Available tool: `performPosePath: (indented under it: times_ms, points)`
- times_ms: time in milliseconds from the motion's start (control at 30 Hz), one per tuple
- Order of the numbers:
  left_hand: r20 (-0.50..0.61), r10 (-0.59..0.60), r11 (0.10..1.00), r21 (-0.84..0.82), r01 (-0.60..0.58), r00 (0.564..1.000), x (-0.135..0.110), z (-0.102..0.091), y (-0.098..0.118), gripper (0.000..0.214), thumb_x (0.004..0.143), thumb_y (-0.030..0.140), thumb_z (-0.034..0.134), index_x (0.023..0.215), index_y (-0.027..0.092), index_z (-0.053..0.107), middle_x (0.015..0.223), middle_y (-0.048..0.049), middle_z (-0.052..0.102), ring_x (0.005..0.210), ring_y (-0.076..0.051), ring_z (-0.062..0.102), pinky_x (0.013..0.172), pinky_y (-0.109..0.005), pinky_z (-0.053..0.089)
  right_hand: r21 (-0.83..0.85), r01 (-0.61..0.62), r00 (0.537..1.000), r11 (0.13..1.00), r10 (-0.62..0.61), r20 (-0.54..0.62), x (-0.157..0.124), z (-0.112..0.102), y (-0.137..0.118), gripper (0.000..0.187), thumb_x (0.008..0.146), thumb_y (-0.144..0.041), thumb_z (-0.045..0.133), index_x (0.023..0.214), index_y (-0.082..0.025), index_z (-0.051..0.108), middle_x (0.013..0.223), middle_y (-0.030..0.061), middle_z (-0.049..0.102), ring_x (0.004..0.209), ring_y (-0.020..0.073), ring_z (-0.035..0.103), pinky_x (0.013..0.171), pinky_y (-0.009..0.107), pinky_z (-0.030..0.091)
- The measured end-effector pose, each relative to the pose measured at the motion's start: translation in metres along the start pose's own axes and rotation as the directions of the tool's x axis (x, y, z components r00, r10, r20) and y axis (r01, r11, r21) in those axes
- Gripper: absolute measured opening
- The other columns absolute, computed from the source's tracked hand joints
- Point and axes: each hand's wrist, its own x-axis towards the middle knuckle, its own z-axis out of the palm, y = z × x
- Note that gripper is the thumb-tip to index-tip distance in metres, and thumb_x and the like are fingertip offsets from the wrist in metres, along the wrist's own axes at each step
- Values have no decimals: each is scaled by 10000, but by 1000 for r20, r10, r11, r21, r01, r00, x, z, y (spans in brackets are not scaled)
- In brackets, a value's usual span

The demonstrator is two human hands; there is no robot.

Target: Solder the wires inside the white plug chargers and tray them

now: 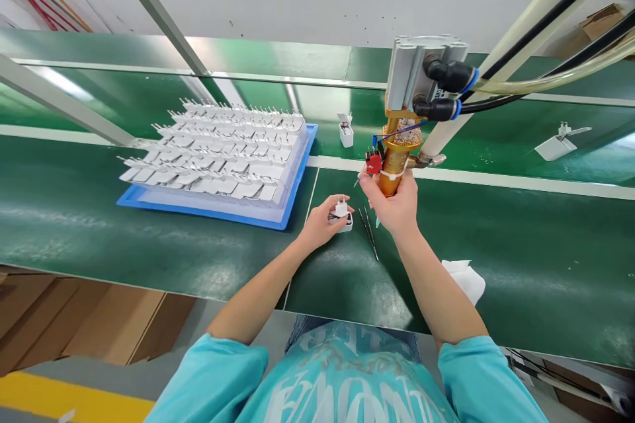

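My left hand (pixel 321 225) rests on the green bench and grips a small white plug adapter (pixel 342 210) with its two pins pointing up. My right hand (pixel 394 201) is wrapped around the gold barrel of a hanging pneumatic tool (pixel 397 152), thumb beside its red switch (pixel 374 162). The tool hangs from a grey cylinder block (pixel 421 69) fed by black hoses. It sits just right of and above the adapter. A pair of thin tweezers (pixel 370 232) lies on the bench between my hands.
A blue tray (pixel 297 195) stacked with several rows of white adapters stands at the left. One single adapter (pixel 346 132) sits behind on the belt, another white part (pixel 558 144) at far right. A crumpled white cloth (pixel 466 276) lies by my right forearm. Cardboard boxes (pixel 74 324) stand under the bench.
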Motion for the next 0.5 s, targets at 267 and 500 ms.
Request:
performPosePath:
  times_ms: [267, 500]
  points:
    - [111, 300, 873, 369, -319, 948, -6, -16, -2, 431, 854, 194, 498, 1282, 157, 521, 1027, -78, 694, 971, -217, 585, 888, -365, 479, -4, -13, 1000, 1000, 13, 3, 1, -1, -5, 198, 775, -374, 640, 763, -198, 551, 533, -67, 474, 495, 98, 463, 536, 260, 413]
    - [261, 343, 733, 526, -431, 902, -14, -24, 5, 494, 997, 286, 338, 1477, 169, 325, 1163, -109, 660, 1063, -247, 545, 956, -433, 458, -2, 15, 1000, 1000, -15, -4, 3, 1, -4, 189, 771, -372, 633, 747, -194, 574, 602, -36, 524, 563, 113, 510, 600, 274, 447]
